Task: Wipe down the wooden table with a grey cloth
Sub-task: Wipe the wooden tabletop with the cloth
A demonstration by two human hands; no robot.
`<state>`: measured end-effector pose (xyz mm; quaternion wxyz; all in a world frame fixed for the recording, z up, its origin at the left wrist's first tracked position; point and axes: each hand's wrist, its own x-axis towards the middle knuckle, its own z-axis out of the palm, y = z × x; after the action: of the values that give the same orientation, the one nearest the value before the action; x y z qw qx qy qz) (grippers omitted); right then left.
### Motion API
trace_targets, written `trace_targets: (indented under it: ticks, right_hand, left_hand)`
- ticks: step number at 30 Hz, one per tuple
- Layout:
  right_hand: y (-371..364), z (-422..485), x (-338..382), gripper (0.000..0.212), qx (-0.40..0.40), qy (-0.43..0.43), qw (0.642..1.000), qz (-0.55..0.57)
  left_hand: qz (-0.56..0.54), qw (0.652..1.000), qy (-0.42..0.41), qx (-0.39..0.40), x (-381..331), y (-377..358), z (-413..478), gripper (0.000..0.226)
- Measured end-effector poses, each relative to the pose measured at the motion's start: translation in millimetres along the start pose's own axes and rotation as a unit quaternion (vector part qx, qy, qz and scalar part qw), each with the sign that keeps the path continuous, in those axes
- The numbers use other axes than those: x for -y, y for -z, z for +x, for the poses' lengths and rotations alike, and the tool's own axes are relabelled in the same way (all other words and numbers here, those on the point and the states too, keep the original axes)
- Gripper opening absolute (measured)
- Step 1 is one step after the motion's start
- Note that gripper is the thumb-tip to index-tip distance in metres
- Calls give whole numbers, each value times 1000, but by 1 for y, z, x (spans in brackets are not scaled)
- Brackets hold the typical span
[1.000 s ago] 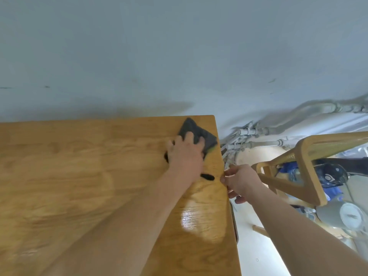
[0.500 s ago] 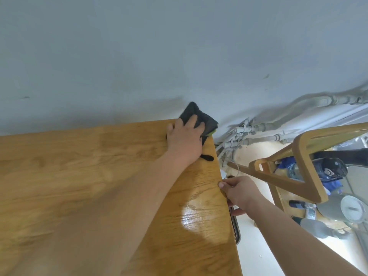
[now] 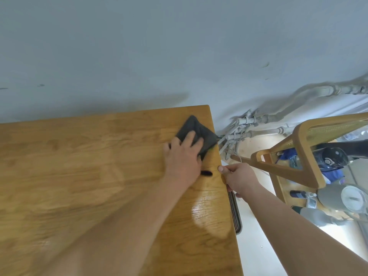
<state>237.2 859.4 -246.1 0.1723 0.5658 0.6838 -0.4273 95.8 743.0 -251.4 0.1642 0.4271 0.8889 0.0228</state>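
Bare throughout, uncovered right to the frame edge. Left hand (image 3: 182, 160): wide back, knuckles faintly ridged, fingers (image 3: 190, 138) softened by blur. Left forearm (image 3: 119, 226): long, smeared by motion blur. Right hand (image 3: 242, 179): sharper, short thumbnail (image 3: 220, 168) showing. Right forearm (image 3: 298, 226): smooth, crisp-edged, widening toward the lower corner.

One wide-angle camera rides on the person's head, looking forward and steeply down at the far right corner of the wooden table (image 3: 79, 166). It is near enough that the left forearm (image 3: 129, 226) and right forearm (image 3: 298, 226) fill the lower frame. It faces the grey wall (image 3: 179, 46) behind the table, and its right side catches pipes (image 3: 258, 132) and a wooden chair (image 3: 304, 152) beside it.
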Motion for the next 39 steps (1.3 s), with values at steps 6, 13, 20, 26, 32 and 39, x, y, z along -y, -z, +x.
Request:
trace_targets:
  ticks: [6,13,20,26,32,39]
  right_hand:
    - [-9,-36,-34,29,1,29,996,80]
    - [5,-79,-41,27,32,-29,963,266]
    - [32,-79,-29,39,106,-38,930,349]
    - [14,-60,-19,19,64,7,985,163]
    - [10,-35,16,68,65,20,998,13]
    - [12,-3,44,42,83,-18,994,-67]
  left_hand:
    - [2,999,-31,31,-29,-29,-89,48]
    - [-177,977,8,117,-50,9,-108,29]
    - [-650,717,155,199,-17,66,-115,42]
    - [-230,955,189,11,22,43,-113,55]
    - [19,975,-112,191,-5,-1,-125,63]
    - [46,975,-135,171,26,6,-42,61]
